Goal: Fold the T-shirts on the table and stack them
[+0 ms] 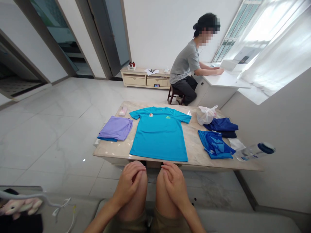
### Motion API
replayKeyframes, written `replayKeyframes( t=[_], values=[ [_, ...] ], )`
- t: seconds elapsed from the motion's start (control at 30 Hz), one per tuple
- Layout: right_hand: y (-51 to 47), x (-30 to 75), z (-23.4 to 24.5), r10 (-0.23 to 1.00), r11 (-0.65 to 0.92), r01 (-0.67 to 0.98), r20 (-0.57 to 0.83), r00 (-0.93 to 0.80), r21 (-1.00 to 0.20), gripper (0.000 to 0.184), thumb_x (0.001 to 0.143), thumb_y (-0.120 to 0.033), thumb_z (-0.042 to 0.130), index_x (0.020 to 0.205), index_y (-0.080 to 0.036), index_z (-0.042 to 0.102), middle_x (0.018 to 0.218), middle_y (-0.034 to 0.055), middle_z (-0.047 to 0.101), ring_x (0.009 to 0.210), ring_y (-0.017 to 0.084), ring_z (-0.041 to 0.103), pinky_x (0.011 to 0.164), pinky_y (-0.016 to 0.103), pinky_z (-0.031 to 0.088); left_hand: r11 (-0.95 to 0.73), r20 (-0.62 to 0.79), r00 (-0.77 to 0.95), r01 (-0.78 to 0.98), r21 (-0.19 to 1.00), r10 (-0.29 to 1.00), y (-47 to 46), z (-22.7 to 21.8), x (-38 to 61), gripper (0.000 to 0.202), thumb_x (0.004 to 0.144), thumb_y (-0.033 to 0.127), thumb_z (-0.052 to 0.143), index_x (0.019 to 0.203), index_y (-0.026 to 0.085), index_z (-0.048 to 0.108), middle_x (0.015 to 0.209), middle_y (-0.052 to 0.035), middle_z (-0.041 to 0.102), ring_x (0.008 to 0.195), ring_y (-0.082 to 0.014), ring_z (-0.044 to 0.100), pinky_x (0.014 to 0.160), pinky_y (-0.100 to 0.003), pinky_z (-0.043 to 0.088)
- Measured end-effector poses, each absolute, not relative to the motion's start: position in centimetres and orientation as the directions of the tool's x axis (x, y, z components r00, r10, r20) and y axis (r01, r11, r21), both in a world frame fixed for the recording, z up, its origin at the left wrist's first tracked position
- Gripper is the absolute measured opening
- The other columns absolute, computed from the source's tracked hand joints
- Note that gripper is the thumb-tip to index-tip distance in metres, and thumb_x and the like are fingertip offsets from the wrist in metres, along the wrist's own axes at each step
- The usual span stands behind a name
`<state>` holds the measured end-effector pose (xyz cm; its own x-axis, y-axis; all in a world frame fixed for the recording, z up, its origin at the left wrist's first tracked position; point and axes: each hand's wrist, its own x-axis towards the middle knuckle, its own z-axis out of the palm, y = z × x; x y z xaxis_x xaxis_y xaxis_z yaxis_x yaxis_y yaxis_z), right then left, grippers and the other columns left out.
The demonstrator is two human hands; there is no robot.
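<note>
A turquoise T-shirt [160, 136] lies spread flat on the low marble-topped table [194, 152], its neck toward the far side and its hem at the near edge. My left hand [130, 179] rests on my left knee, fingers draped over it and holding nothing. On the other knee lies my right hand [173, 178], likewise without anything in it. Both hands are just short of the shirt's hem and do not touch it. Left of the shirt is a folded purple garment [116, 127] on top of a blue one. Folded blue clothes [215, 144] sit on the right.
A clear bottle with a blue lid [255, 151] stands at the table's right end. Behind the blue clothes are a white plastic bag [206, 114] and a darker blue garment [222, 124]. A pink box [123, 111] is at the far left. Beyond, a person [187, 61] sits at a white desk.
</note>
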<state>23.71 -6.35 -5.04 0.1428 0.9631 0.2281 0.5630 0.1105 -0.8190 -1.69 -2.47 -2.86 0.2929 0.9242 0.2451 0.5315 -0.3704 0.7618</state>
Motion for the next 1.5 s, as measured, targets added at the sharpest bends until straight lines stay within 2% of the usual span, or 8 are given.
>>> replayKeyframes(
  t=[0.17, 0.33, 0.53, 0.8, 1.07, 1.2, 1.3, 1.5],
  values=[
    [-2.4, 31.5, -11.1, 0.986, -0.118, 0.45, -0.052, 0.156, -0.885, 0.054, 0.109, -0.057, 0.047, 0.13, -0.021, 0.081, 0.132, 0.0139, 0.079, 0.123, 0.031, 0.076, 0.107, 0.049, 0.062, 0.014, -0.057, 0.085, 0.432, 0.902, 0.995, 4.6, -7.5, -3.4, 0.045, 0.108, 0.046, 0.043, 0.121, 0.02, 0.077, 0.124, -0.0115, 0.083, 0.118, -0.0277, 0.079, 0.106, -0.044, 0.064],
    [0.7, 37.0, -20.4, 0.982, -0.064, 0.744, 0.091, 0.165, -0.665, 0.063, 0.106, -0.059, 0.046, 0.142, -0.016, 0.075, 0.151, 0.0185, 0.068, 0.146, 0.035, 0.062, 0.116, 0.057, 0.057, -0.165, 0.006, 0.211, 0.744, 0.648, 0.977, 10.9, -14.9, -5.1, 0.049, 0.103, 0.039, 0.044, 0.14, 0.021, 0.072, 0.148, -0.0114, 0.074, 0.139, -0.0288, 0.069, 0.123, -0.051, 0.053],
    [1.2, 38.8, -26.0, 0.971, 0.052, 0.857, 0.225, 0.076, -0.513, 0.061, 0.114, -0.058, 0.037, 0.147, -0.02, 0.073, 0.16, 0.0157, 0.061, 0.15, 0.036, 0.059, 0.118, 0.061, 0.056, -0.34, 0.078, 0.338, 0.852, 0.398, 0.938, 12.7, -20.7, -5.5, 0.049, 0.108, 0.036, 0.042, 0.147, 0.023, 0.069, 0.162, -0.0118, 0.063, 0.149, -0.0311, 0.062, 0.127, -0.055, 0.049],
    [2.5, 38.5, -22.4, 0.973, 0.037, 0.873, 0.216, 0.079, -0.487, 0.046, 0.111, -0.038, 0.043, 0.123, -0.023, 0.085, 0.14, 0.013, 0.075, 0.131, 0.031, 0.074, 0.108, 0.052, 0.064, -0.284, -0.098, 0.329, 0.905, 0.318, 0.939, 14.8, -15.2, -3.5, 0.027, 0.102, 0.023, 0.052, 0.102, 0.025, 0.079, 0.123, -0.0153, 0.081, 0.118, -0.0338, 0.076, 0.108, -0.051, 0.054],
    [2.7, 40.4, -16.0, 0.96, -0.015, 0.924, -0.265, -0.094, -0.383, 0.025, 0.094, -0.026, 0.062, 0.082, -0.025, 0.083, 0.083, 0.0103, 0.082, 0.082, 0.026, 0.08, 0.076, 0.031, 0.058, -0.248, -0.376, 0.355, 0.92, 0.304, 0.856, 13.6, -11.8, -3.9, 0.013, 0.089, 0.027, 0.069, 0.082, 0.026, 0.08, 0.089, -0.009, 0.082, 0.089, -0.0316, 0.079, 0.081, -0.036, 0.056],
    [5.0, 38.8, -16.6, 0.998, -0.013, 0.903, -0.054, -0.011, -0.43, 0.039, 0.104, -0.031, 0.05, 0.121, -0.02, 0.083, 0.122, 0.0166, 0.082, 0.112, 0.03, 0.08, 0.096, 0.04, 0.061, -0.28, -0.285, 0.38, 0.9, 0.334, 0.88, 14.4, -12.7, -2.3, 0.033, 0.102, 0.032, 0.054, 0.124, 0.025, 0.079, 0.129, -0.013, 0.08, 0.12, -0.0324, 0.076, 0.1, -0.041, 0.058],
    [7.0, 36.3, -19.3, 0.992, 0.006, 0.889, 0.116, 0.052, -0.457, 0.053, 0.106, -0.04, 0.047, 0.146, -0.015, 0.072, 0.157, 0.0187, 0.063, 0.146, 0.034, 0.062, 0.119, 0.051, 0.052, -0.358, -0.121, 0.417, 0.871, 0.336, 0.901, 15.5, -14.9, -0.5, 0.046, 0.107, 0.034, 0.048, 0.145, 0.019, 0.069, 0.156, -0.0174, 0.066, 0.144, -0.0331, 0.064, 0.12, -0.049, 0.051],
    [9.4, 34.7, -24.2, 0.964, -0.04, 0.927, 0.229, 0.134, -0.374, 0.071, 0.112, -0.055, 0.035, 0.166, -0.012, 0.051, 0.176, 0.0175, 0.039, 0.165, 0.038, 0.036, 0.13, 0.065, 0.036, -0.385, 0.129, 0.363, 0.882, 0.271, 0.923, 18.0, -21.0, 0.9, 0.06, 0.112, 0.039, 0.041, 0.169, 0.02, 0.047, 0.175, -0.0144, 0.046, 0.164, -0.0319, 0.042, 0.135, -0.059, 0.034]
  ],
)
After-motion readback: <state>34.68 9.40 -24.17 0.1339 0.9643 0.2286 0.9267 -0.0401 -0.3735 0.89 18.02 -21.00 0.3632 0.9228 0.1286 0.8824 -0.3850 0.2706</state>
